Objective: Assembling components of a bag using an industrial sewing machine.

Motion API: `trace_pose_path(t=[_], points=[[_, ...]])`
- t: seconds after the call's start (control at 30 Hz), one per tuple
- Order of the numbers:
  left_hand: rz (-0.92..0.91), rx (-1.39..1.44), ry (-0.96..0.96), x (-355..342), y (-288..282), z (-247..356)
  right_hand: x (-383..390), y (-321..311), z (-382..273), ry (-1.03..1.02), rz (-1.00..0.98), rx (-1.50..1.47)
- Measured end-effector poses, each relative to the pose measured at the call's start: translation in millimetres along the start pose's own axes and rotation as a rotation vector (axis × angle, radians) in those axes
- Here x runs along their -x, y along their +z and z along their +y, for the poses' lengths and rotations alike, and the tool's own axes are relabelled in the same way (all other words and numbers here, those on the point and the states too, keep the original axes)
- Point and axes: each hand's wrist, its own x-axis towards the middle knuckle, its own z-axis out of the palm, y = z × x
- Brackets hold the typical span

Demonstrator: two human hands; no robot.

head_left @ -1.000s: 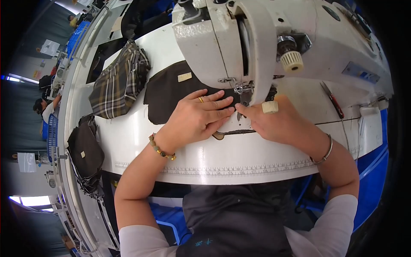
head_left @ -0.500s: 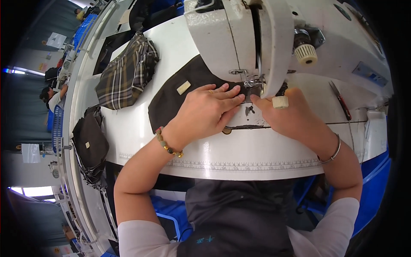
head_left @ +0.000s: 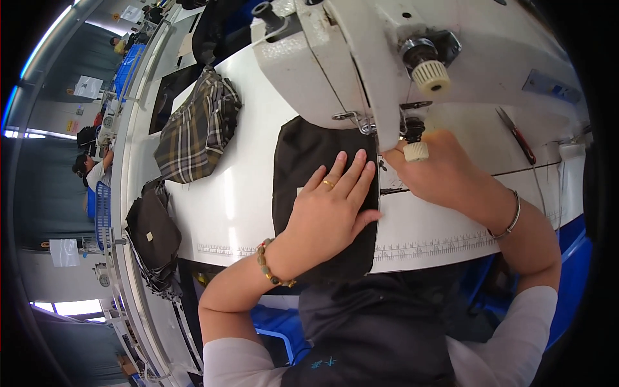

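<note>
My left hand [head_left: 332,213] lies flat, fingers apart, on a dark brown fabric piece [head_left: 290,155]. It presses the cloth beside the presser foot of a white sewing machine [head_left: 361,64]. The cloth runs from under the machine head down over the table's front edge. A pale label [head_left: 300,191] on it is mostly covered by my left hand. My right hand [head_left: 438,169] is at the right of the needle, fingers curled, with one fingertip by the fabric's edge. A cream dial [head_left: 416,151] hides part of these fingers, and what they hold cannot be made out.
A plaid fabric stack [head_left: 196,132] lies at the table's left. Dark pieces with a pale label [head_left: 155,226] hang over its left edge. Red-handled snips [head_left: 519,138] lie at the right. A printed ruler [head_left: 432,248] runs along the front edge. Another person [head_left: 93,171] sits far left.
The dark fabric has turned, its long side now pointing toward me and over the front edge. My left hand has moved nearer to me and spread its fingers. My right hand stays by the needle.
</note>
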Motion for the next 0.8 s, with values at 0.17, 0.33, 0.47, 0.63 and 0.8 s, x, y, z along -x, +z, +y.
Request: trace_pose_path(t=[0.17,0.33,0.47,0.63,0.8], points=[[-0.140,0.051,-0.009,48,5,33,-3,-2,-2,0.017,-0.047,-0.090],[0.090,-0.079,0.066,78,14,48,-4,-5,-4,-0.033,-0.077,-0.015],[0.294,0.046,0.249,87,13,37,-3,-12,-5,-0.047,-0.108,-0.034],[0.384,0.116,0.199,91,19,31,-8,-29,-21,-0.258,-0.180,-0.276],[0.420,0.111,0.199,88,14,32,4,-21,-51,-0.438,-0.051,-0.448]])
